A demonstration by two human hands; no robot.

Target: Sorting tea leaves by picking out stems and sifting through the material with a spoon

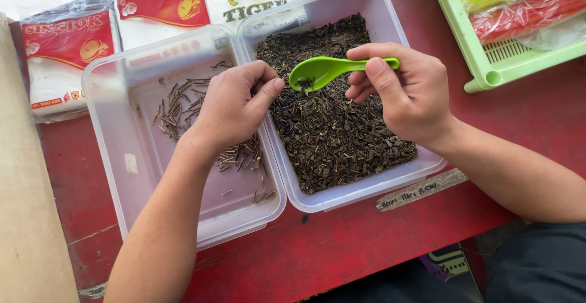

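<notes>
Green plastic spoon (323,71) pinched in right hand (406,92); left hand (235,104) curls narrow over crumbly dark leaves (332,132).

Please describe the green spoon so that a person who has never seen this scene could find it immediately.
On the red table stand two clear plastic tubs side by side; look at the right tub, filled with dark loose tea leaves. Above it the right hand holds the green spoon by its handle, bowl toward the left hand. It is the only bright green utensil over the dark leaves.
</notes>
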